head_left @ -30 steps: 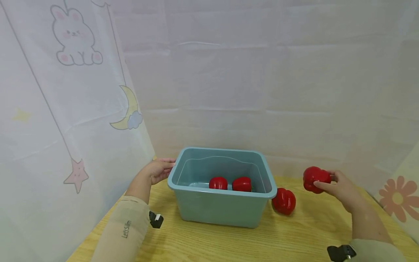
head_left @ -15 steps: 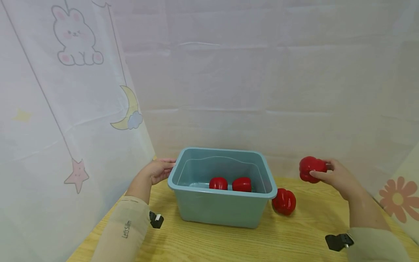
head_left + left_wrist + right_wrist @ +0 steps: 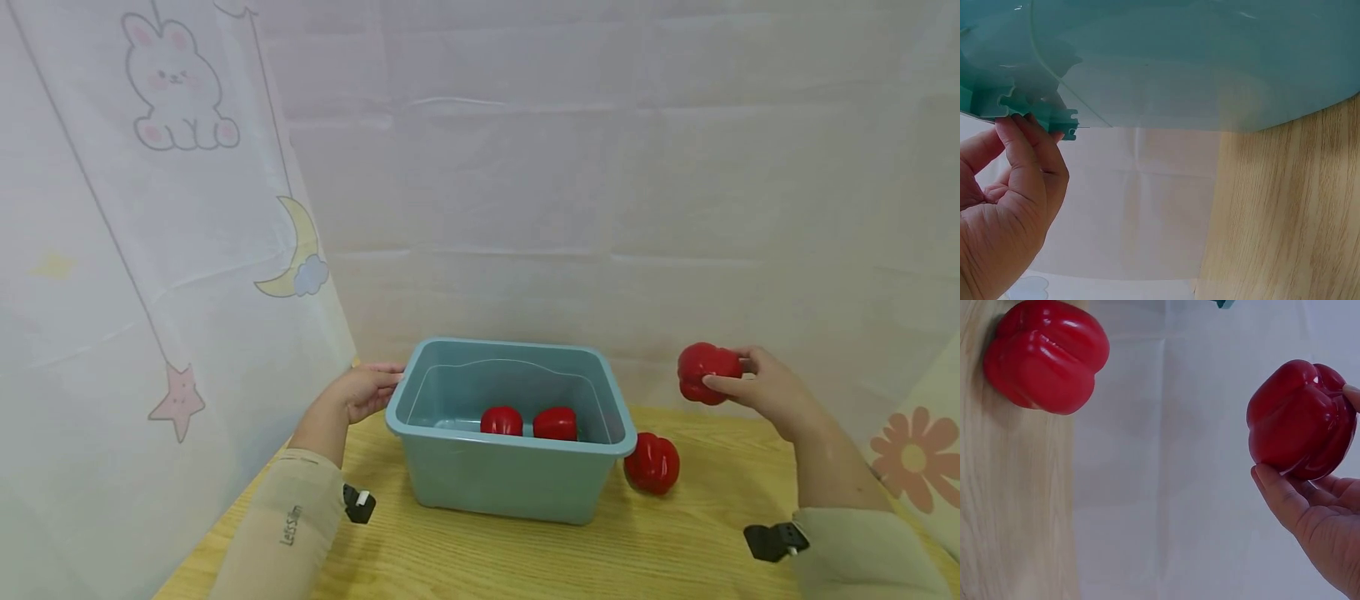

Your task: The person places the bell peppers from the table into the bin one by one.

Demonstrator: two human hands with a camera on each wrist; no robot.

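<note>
A teal plastic bin (image 3: pixel 510 492) stands on the wooden table (image 3: pixel 660 550) with two red peppers (image 3: pixel 501 421) (image 3: pixel 555 423) inside. My left hand (image 3: pixel 363 390) grips the bin's left rim, fingers curled under the lip (image 3: pixel 1029 134). My right hand (image 3: pixel 761 385) holds a third red pepper (image 3: pixel 702 372) (image 3: pixel 1300 419) in the air, right of the bin and above the table. A fourth red pepper (image 3: pixel 652 463) (image 3: pixel 1044 356) lies on the table against the bin's right side.
White fabric sheets close in the back and both sides; the left one (image 3: pixel 150 250) has a rabbit, moon and star print. A flower print (image 3: pixel 911 457) shows at far right. The table's right part beyond the lying pepper is bare wood.
My right hand has lifted its pepper upward and slightly left, toward the bin. The left hand and the bin have stayed in place.
</note>
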